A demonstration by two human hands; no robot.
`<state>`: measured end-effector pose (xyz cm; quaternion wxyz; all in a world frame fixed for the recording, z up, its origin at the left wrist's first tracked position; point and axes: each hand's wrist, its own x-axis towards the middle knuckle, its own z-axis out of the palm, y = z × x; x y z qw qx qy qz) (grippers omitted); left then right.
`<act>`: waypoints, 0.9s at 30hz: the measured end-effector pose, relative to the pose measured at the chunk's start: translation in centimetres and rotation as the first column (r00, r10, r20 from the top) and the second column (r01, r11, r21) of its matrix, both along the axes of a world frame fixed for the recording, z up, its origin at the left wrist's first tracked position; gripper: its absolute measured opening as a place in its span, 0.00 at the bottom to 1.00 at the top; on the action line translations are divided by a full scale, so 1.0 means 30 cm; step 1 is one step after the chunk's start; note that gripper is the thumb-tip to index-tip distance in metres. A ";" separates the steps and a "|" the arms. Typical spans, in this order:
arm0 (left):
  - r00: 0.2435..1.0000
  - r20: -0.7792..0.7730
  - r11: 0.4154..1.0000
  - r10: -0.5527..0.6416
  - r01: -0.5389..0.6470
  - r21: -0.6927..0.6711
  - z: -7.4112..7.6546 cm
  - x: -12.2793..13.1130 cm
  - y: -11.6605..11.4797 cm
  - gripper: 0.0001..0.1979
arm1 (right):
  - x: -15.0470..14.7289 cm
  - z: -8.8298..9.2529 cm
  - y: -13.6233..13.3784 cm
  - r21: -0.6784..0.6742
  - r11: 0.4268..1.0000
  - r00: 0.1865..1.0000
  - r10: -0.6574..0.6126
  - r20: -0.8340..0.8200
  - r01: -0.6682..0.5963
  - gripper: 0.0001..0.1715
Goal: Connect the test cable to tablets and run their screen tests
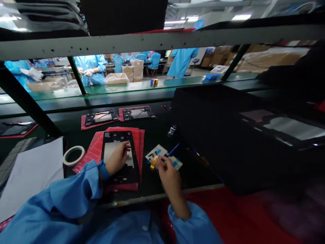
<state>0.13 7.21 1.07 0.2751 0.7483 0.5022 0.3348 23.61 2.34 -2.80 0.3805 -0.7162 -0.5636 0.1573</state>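
Observation:
A black tablet housing (133, 157) with a silvery inner plate lies on red bubble wrap (95, 149). My left hand (118, 157), with a blue band at the wrist, rests over the housing, its fingers curved and apart, with nothing seen in them. Over a small card with black and blue pieces (158, 150), my right hand (169, 171) pinches an orange-yellow strip (153, 163) between thumb and fingers. A blue pen-like item (174, 149) lies just beyond that hand.
A tape roll (74, 156) and white paper (34, 176) lie at the left. Two more housings (101, 117) on red wrap sit farther back. A large black box (203, 135) stands at the right. A shelf beam (152, 43) crosses above; people in blue work beyond.

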 end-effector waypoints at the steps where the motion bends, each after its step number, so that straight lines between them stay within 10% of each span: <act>1: 0.999 0.047 1.000 -0.008 0.008 -0.007 0.003 0.004 0.000 0.23 | -0.022 0.007 0.019 -0.061 0.998 1.000 0.001 0.021 0.001 0.26; 10: 0.946 0.320 0.980 0.048 0.017 -0.198 -0.010 0.038 0.022 0.11 | -0.119 -0.067 0.125 0.315 0.930 0.954 0.249 -0.166 -0.188 0.31; 27: 0.843 0.523 0.907 0.124 0.118 -0.404 -0.038 0.037 0.029 0.18 | -0.114 -0.070 0.135 0.256 0.898 0.897 0.407 -0.174 -0.358 0.26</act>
